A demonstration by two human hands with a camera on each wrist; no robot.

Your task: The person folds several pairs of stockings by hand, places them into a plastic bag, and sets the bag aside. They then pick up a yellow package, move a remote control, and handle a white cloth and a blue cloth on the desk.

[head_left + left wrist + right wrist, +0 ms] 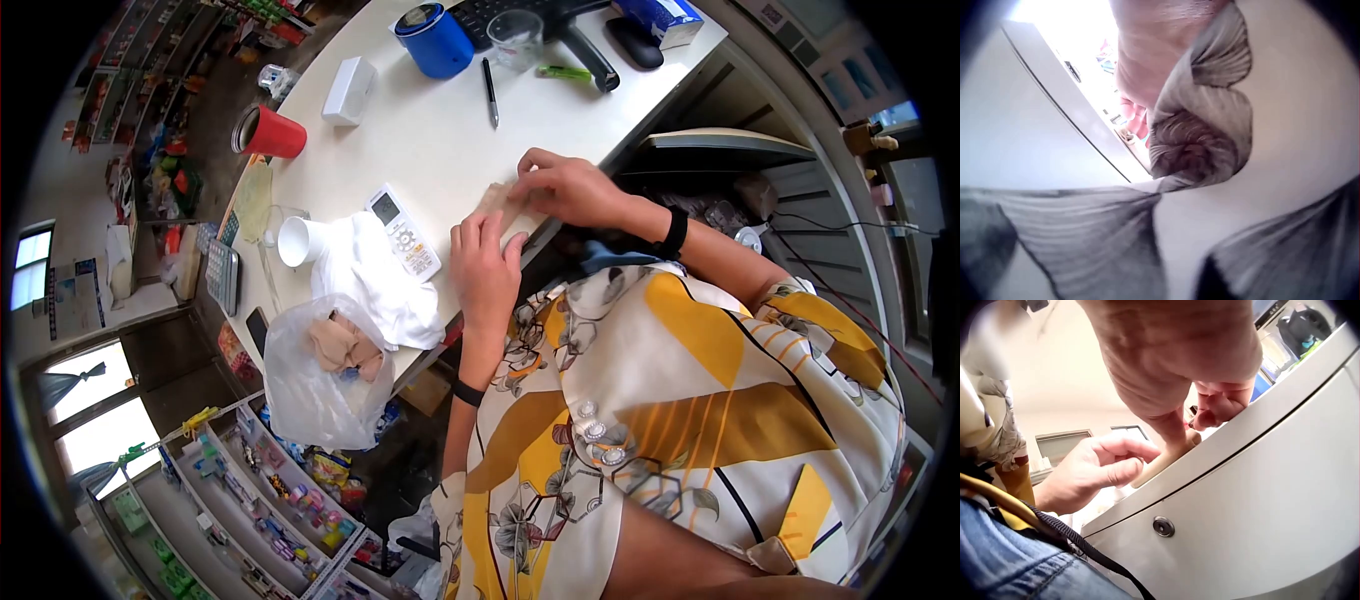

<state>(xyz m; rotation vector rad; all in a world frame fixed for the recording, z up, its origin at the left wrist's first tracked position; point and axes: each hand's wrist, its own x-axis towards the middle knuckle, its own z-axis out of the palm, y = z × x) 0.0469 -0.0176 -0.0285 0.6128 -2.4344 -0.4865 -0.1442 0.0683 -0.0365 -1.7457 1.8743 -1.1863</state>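
Observation:
A small beige cloth (492, 199) lies at the table's front edge between the hands. My left hand (485, 268) rests its fingertips on its near end, fingers fairly straight. The right hand (572, 190) has curled fingers and pinches the far end. In the right wrist view the cloth (1163, 464) looks like a narrow roll along the edge, with the right hand (1179, 356) above it and the left hand (1088, 472) beside it. Patterned fabric hides much of the left hand (1154, 56) in the left wrist view.
A white remote (404, 233) lies by a white cloth (365, 275), near a white cup (298, 242). A plastic bag (330, 400) with beige fabric hangs over the edge. Farther off are a red cup (275, 133), white box (349, 92), pen (490, 92) and blue container (436, 42).

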